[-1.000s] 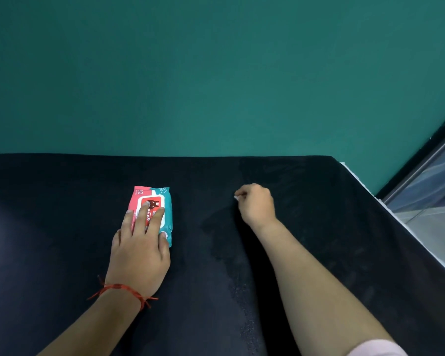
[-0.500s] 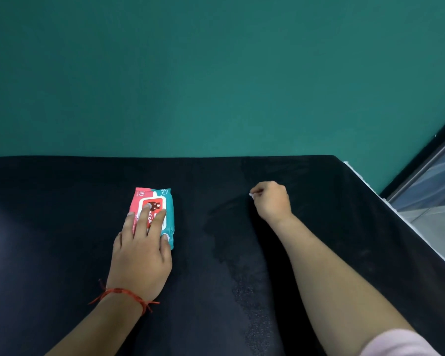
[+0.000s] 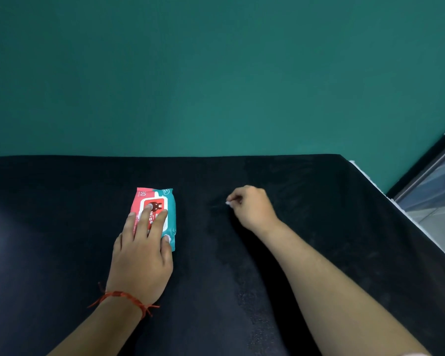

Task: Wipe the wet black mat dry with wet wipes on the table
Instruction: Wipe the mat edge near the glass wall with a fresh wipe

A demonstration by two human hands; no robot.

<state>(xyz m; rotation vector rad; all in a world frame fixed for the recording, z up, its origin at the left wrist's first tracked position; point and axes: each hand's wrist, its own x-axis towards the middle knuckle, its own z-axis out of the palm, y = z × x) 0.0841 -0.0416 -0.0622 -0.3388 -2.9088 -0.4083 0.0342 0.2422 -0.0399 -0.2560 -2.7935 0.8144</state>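
Right hand (image 3: pixel 252 209) is curled into a loose fist on the black mat (image 3: pixel 319 201), pinching a small wad of white wipe (image 3: pixel 228 203) of which only a sliver shows at the fingertips. Over the last second it swung out to the right across the mat and has now come back leftward, roughly to where it started, so it reads as one back-and-forth rubbing stroke over the far part of the damp streak (image 3: pixel 244 283). That streak runs from just beside the fist toward the near edge, and its grainy sheen looks unchanged, so I judge most of the drying is still ahead. Left hand (image 3: pixel 141 255) has not moved: it lies flat with fingers spread, pressing down on the red-and-teal wipes pack (image 3: pixel 165 201), which sits on the mat left of centre, well apart from the wiping hand. With so little wipe in the pinch, each pass likely covers little; the strokes probably need to work nearer along the streak.
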